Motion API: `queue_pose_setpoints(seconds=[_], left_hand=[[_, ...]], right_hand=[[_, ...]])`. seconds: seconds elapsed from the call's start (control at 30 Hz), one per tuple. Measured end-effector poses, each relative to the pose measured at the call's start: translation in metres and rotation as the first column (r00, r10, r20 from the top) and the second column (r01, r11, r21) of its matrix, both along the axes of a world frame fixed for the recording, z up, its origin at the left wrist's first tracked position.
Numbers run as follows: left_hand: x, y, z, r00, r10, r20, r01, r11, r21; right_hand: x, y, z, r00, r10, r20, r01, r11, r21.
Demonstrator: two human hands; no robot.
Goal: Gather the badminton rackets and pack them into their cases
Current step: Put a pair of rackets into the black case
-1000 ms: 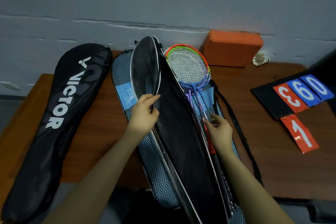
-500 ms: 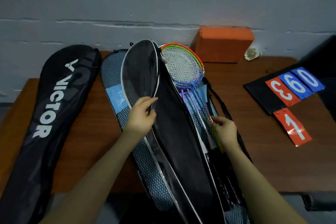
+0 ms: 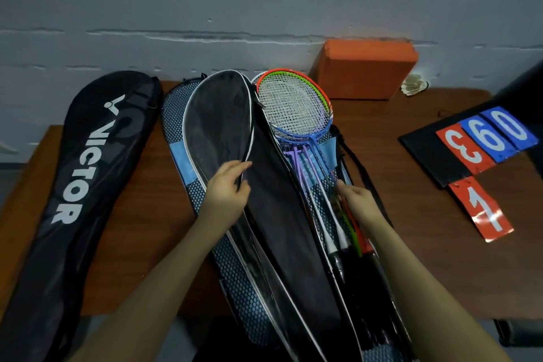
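Left hand [image 3: 227, 188] pinching soft floppy case flap [image 3: 223, 123] open, right hand [image 3: 357, 203] gripping stacked rackets [image 3: 296, 109] by stiff shafts inside open case on table [image 3: 132, 232]; light, strings fragile, best held at shafts.

The left hand [image 3: 226, 191] grips the white-piped edge of the open black racket case [image 3: 264, 185]; the right hand [image 3: 357, 203] holds the stacked colourful rackets' [image 3: 293, 109] shafts inside it.
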State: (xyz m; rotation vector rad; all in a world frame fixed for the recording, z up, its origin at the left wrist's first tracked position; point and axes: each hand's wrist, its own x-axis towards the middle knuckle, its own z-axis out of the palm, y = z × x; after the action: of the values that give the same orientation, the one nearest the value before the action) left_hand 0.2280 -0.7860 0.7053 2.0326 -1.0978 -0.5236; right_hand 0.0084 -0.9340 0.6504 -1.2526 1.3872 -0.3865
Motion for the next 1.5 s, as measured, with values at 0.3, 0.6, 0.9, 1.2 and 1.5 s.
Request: queue_pose_setpoints(seconds=[0.3,0.6,0.9,1.2,1.5], left_hand=[[-0.001,-0.001,0.001,1.0,0.004,-0.005,-0.004,1.0,0.006],[0.004,0.006,0.002,0.999,0.016,-0.028,-0.016,0.999,0.028],[0.005,0.007,0.004,0.998,0.036,-0.055,-0.036,0.999,0.007],[0.003,-0.022,0.005,0.996,0.038,-0.085,-0.036,0.999,0.03],[-0.005,-0.057,0.0,0.969,0.158,-0.188,-0.165,0.986,-0.02]], right_hand=[[-0.009,0.009,-0.002,0.995,-0.024,0.102,0.015,0.996,0.083],[0.01,0.022,0.015,0.952,0.039,0.305,-0.149,0.926,0.348],[0.015,0.027,0.028,0.914,0.039,0.403,-0.12,0.977,0.177],[-0.026,0.035,0.046,0.964,0.101,0.245,-0.09,0.994,-0.056],[-0.054,0.043,0.049,0.962,0.03,0.272,-0.027,1.0,-0.017]])
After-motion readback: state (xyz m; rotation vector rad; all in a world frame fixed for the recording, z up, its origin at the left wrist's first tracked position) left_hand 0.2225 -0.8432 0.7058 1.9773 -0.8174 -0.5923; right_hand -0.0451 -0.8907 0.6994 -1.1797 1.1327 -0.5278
